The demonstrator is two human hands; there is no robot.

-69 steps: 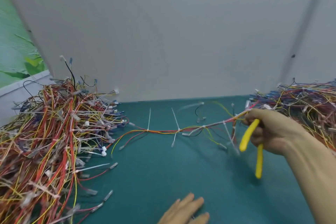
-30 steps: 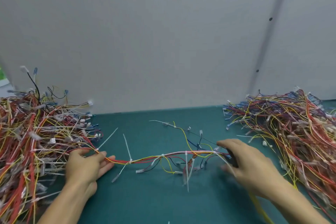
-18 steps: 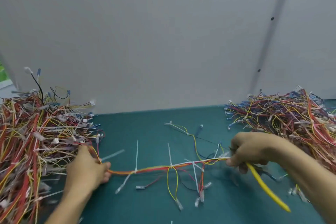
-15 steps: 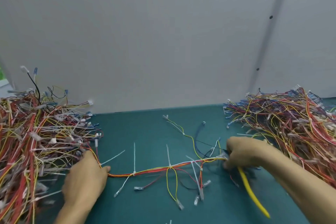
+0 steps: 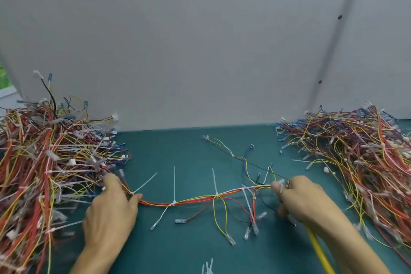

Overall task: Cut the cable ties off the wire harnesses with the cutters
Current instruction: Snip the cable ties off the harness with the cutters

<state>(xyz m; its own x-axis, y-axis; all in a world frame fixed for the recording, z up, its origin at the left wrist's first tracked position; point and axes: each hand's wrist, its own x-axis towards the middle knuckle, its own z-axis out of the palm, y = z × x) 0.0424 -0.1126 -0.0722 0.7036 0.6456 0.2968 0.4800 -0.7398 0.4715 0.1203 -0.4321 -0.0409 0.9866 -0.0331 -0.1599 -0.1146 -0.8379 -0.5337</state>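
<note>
Your left hand (image 5: pixel 111 207) pinches one end of a wire harness (image 5: pixel 193 200) between thumb and curled fingers, just beside the left heap (image 5: pixel 44 173) of harnesses. Your right hand (image 5: pixel 304 202) is curled round the cutters (image 5: pixel 318 249), whose yellow handle sticks out beneath the palm, and its thumb presses the harness's other end. The harness sags between your hands just above the teal bench (image 5: pixel 178 251). White cable ties (image 5: pixel 174 182) are on it, their tails pointing away from you. Loose branch wires with terminals trail onto the bench. The right heap (image 5: pixel 355 158) lies beyond your right wrist. Cut tie ends (image 5: pixel 208 267) lie at the near edge.
</note>
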